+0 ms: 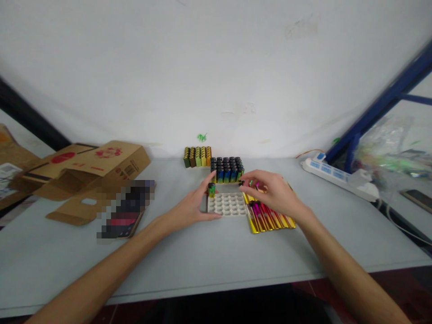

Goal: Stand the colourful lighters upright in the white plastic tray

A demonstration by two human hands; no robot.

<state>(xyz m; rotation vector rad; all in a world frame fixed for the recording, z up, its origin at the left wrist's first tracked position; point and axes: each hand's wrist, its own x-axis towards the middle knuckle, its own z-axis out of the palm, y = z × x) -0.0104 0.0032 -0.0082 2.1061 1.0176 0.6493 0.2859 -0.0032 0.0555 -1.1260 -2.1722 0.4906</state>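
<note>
A white tray (227, 204) with rows of round hollows lies flat on the table. My left hand (193, 204) spans its left side, thumb along the near edge and fingers reaching past the far corner. One green cylinder with a black top (211, 191) stands upright at the tray's far left corner, beside those fingers. Over the tray's far right corner, my right hand (268, 189) pinches a small black-topped piece (241, 183), mostly hidden by the fingertips. Below that hand, shiny gold and magenta cylinders (270, 218) lie side by side, touching the tray's right side.
Behind the tray stands a block of black-topped, blue-green cylinders (227, 171). Another block, yellow and green (198, 157), is against the wall. Cardboard boxes (101, 164) and a blurred-out phone-like object (124, 211) lie left. A white power strip (339, 177) lies right.
</note>
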